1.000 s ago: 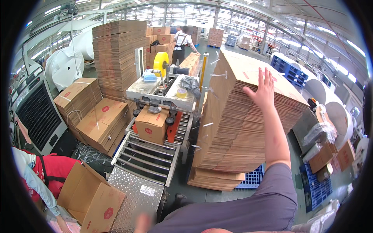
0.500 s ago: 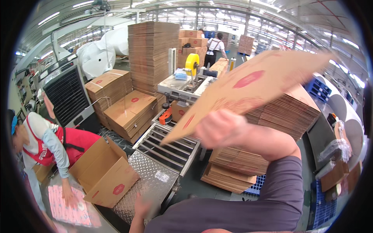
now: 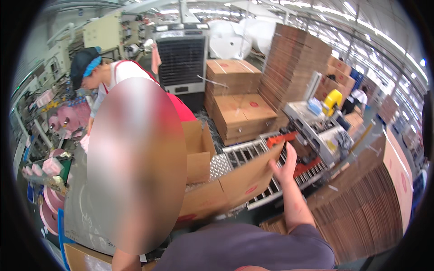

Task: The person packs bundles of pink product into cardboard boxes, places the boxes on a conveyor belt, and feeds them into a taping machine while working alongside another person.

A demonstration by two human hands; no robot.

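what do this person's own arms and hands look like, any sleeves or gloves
The right arm has a plain, dark grey-purple short sleeve, with the forearm uncovered. The right hand shows no glove, and no watch or band is visible at its wrist. The visible bit of left forearm is bare; a blurred oval hides the left hand.

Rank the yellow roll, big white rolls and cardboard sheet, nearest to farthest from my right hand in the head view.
1. Cardboard sheet, against the right hand, on its left.
2. Yellow roll, beyond, to the right.
3. Big white rolls, far back left.
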